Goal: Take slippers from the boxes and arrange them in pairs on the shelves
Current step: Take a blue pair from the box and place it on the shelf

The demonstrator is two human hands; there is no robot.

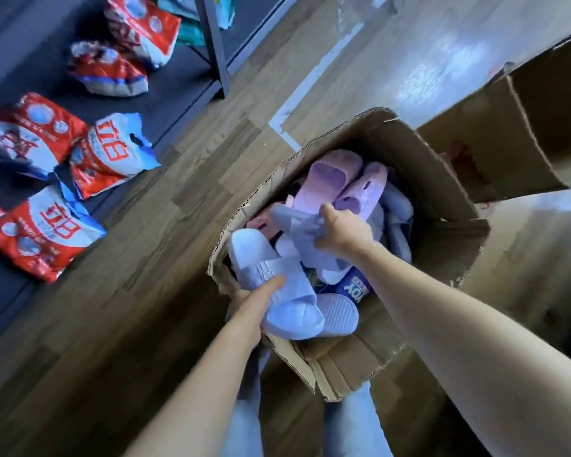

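Boxes [442,192]: 2 | left hand [248,301]: pale slipper [254,255] | right hand [343,232]: grey slipper [294,222]

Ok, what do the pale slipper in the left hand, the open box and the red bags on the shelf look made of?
Pale lilac slipper: likely moulded foam or rubber, matte, with a finely ribbed surface.
Box: corrugated cardboard, plain brown; its torn rim shows fluting.
Red bags: seemingly thin plastic film, glossy, creased, printed.
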